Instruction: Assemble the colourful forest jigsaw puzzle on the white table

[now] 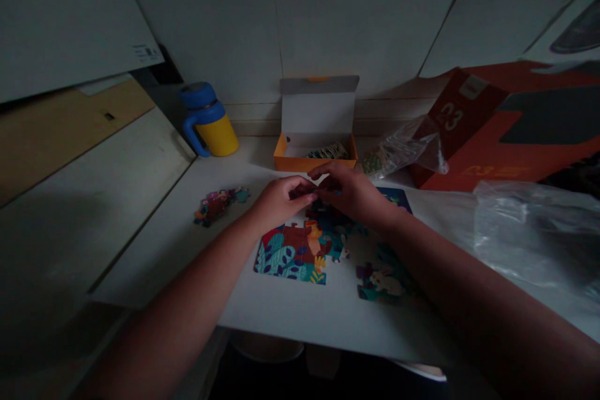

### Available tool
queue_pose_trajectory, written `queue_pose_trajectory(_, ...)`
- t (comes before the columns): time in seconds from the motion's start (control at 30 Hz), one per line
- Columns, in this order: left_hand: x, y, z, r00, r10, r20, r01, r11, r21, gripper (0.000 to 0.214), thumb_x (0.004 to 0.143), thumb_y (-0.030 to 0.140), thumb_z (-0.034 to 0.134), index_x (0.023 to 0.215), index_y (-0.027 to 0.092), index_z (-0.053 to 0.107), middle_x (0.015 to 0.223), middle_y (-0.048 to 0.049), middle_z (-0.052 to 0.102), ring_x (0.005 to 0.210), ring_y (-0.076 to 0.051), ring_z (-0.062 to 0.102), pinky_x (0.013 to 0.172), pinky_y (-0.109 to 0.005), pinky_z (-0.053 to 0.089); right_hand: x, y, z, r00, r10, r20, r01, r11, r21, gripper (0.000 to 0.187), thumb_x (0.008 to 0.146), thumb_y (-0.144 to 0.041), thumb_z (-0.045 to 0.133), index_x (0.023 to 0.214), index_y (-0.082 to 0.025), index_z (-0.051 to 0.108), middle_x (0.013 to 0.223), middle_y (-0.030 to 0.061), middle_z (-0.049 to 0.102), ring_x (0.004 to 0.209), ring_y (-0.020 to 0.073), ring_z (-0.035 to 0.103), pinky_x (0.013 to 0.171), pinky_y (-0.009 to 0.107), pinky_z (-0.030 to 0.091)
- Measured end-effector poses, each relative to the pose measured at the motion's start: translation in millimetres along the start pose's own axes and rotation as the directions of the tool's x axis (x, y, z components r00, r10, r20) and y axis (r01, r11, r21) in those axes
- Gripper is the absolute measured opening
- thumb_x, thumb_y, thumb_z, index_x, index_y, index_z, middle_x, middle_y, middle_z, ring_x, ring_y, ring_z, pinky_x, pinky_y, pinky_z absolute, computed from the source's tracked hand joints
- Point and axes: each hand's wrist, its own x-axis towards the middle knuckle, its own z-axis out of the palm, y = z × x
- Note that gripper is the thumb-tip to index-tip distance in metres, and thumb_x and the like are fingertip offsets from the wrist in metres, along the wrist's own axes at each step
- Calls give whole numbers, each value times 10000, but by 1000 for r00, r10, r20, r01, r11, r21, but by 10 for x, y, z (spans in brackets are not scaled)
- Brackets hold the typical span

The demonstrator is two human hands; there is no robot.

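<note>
A partly assembled, colourful jigsaw puzzle [300, 250] lies on a white table [281, 312]. Both hands meet over its far edge. My left hand [279, 199] is curled, fingertips pinched toward the right hand. My right hand [349, 192] is also closed, fingers bent down at the puzzle's top edge. What sits between the fingertips is too dark to name; it may be a puzzle piece. A separate joined section with a white rabbit [384, 280] lies at the lower right. A small heap of loose pieces [218, 203] rests to the left.
An open orange box [315, 159] with pieces inside stands behind the hands. A blue and yellow mug [210, 122] is at the back left. A clear bag [403, 147] and a large red box [492, 131] sit at the right, with crumpled clear plastic [534, 231] nearer.
</note>
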Motion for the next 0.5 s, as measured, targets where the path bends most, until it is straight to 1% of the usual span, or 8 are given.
queue_pose_trajectory(0.1, 16, 5, 19, 990, -107, -92, 84, 970, -228, 122, 905, 203, 769, 999, 173, 697, 909, -22, 755, 777, -134, 705, 743, -271, 572, 2, -47, 13, 998, 20, -60, -19, 1000, 18, 316, 936, -299, 700, 1241, -233, 648, 1225, 99, 734, 900, 196, 740, 802, 352, 615)
queue_pose_trajectory(0.17, 13, 19, 20, 974, -176, -142, 118, 933, -341, 140, 906, 188, 770, 987, 167, 659, 870, -2, 737, 716, -112, 692, 719, -259, 582, 10, -20, 16, 995, 84, -51, -80, 994, 80, 375, 938, -372, 714, 1269, -229, 610, 1135, 92, 748, 870, 206, 734, 749, 352, 613)
queue_pose_trajectory(0.2, 9, 25, 26, 969, -204, -139, 137, 913, -384, 144, 909, 171, 764, 981, 168, 639, 864, 3, 735, 714, -110, 698, 735, -266, 596, 15, 4, 18, 992, 121, -26, -117, 986, 123, 390, 940, -407, 712, 1268, -229, 597, 1074, 81, 751, 849, 209, 728, 715, 346, 607)
queue_pose_trajectory(0.27, 1, 24, 53, 966, -245, -78, 191, 887, -421, 154, 913, 125, 744, 957, 172, 603, 856, 6, 735, 752, -119, 725, 799, -301, 623, 27, 55, 23, 984, 178, 8, -176, 964, 202, 364, 956, -445, 683, 1236, -233, 591, 1000, 63, 750, 835, 212, 716, 678, 333, 594)
queue_pose_trajectory(0.33, -4, 4, 80, 968, -250, -5, 231, 901, -366, 156, 924, 107, 720, 942, 180, 583, 851, 2, 733, 795, -134, 739, 841, -336, 634, 35, 91, 25, 978, 208, -3, -202, 952, 232, 333, 974, -457, 651, 1218, -236, 600, 1042, 71, 756, 852, 210, 710, 688, 328, 588)
queue_pose_trajectory(0.37, -5, -11, 83, 973, -230, 5, 220, 927, -302, 153, 924, 109, 718, 940, 182, 585, 854, -1, 731, 809, -141, 739, 845, -344, 634, 37, 100, 24, 977, 214, -15, -205, 954, 219, 326, 979, -457, 643, 1217, -236, 612, 1079, 75, 760, 849, 206, 708, 695, 326, 585)
queue_pose_trajectory(0.43, -8, -38, 51, 991, -132, -23, 129, 988, -90, 134, 917, 125, 727, 965, 187, 619, 893, -15, 740, 843, -155, 732, 849, -348, 624, 36, 101, 21, 977, 210, -39, -203, 969, 142, 295, 991, -446, 630, 1192, -232, 656, 1088, 75, 771, 828, 200, 705, 705, 322, 572)
queue_pose_trajectory(0.5, -17, -41, -27, 998, -10, -66, 22, 981, 193, 128, 909, 127, 729, 997, 196, 666, 948, -28, 753, 873, -171, 721, 852, -350, 604, 28, 90, 21, 979, 195, -55, -194, 981, 28, 249, 997, -412, 630, 1150, -229, 702, 1042, 63, 783, 817, 198, 709, 712, 314, 552)
